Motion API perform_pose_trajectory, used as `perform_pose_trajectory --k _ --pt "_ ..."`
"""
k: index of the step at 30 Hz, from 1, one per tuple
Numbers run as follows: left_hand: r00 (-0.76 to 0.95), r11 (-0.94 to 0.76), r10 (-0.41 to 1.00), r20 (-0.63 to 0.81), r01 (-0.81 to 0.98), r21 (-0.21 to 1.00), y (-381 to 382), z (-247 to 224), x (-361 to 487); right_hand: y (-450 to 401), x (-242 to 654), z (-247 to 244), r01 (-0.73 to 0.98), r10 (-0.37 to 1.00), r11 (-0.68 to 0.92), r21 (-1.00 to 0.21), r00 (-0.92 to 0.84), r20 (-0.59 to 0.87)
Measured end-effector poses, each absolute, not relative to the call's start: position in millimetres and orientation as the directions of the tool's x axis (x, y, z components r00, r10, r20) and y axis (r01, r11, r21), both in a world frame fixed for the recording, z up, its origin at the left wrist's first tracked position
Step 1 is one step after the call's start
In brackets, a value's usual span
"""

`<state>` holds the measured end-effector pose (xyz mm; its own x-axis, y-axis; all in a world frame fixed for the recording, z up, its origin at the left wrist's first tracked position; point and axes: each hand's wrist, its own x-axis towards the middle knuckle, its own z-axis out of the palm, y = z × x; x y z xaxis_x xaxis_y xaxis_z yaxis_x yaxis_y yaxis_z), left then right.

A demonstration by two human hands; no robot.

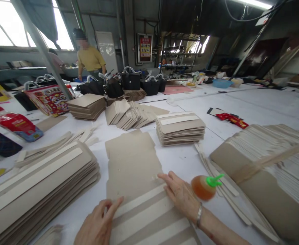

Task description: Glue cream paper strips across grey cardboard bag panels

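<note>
The flat cardboard blank [136, 177] lies on the white worktop [241, 102] right in front of us, its long axis running straight away from us. There's only the head view, so here's what we get from it. Pale strips [141, 200] run crosswise over the near end of the blank; we count three clear ones, maybe a fourth at the bottom edge.

Our left hand [98, 224] rests at the blank's left edge, fingers [113, 206] flat and together, pressing on the end of a strip and gripping nothing. Our right hand [180, 194] lies flat too, fingers spread a little, fingertips touching the right end of the top strip. So the strip lies between our two hands, left end to the left hand, right end to the right. The right hand reaches further up the blank; the left sits nearer us.

Just beside our right wrist there's one small orange bottle with a green nozzle [205, 186], tipped on its side.

Counting the rest: a stack of strip-topped blanks [37, 190] at our left, another [180, 127] beyond the blank, a big bundle [266, 163] on the right, plus a fanned pile [131, 114] and a plain stack [87, 105] further back. One person in a yellow shirt [90, 59] stands at the far end near several black bags [130, 80]; we can't count those properly.
</note>
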<state>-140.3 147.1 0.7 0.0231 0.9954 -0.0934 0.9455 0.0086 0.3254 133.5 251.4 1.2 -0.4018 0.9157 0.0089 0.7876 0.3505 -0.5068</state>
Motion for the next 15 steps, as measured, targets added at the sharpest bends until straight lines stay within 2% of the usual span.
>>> perform_pose_trajectory --k 3,6,11,15 --pt "0.187 -0.154 0.956 -0.225 0.976 0.153 153.1 14.4 -127.1 251.4 131.7 -0.4 0.641 0.673 0.733 -0.228 -0.733 0.104" --pt "0.253 -0.235 0.916 -0.313 0.967 0.094 156.0 22.8 -119.5 253.2 130.4 -1.2 0.482 0.492 0.869 -0.108 -0.865 0.097" --pt "0.244 -0.237 0.934 -0.260 0.970 0.059 152.0 18.6 -118.1 253.5 126.8 1.2 0.487 0.494 0.869 -0.089 -0.864 0.099" --pt "0.221 -0.199 0.961 -0.164 0.970 0.140 143.8 22.6 -112.5 243.5 123.9 2.2 0.516 0.533 0.846 -0.139 -0.831 0.161"
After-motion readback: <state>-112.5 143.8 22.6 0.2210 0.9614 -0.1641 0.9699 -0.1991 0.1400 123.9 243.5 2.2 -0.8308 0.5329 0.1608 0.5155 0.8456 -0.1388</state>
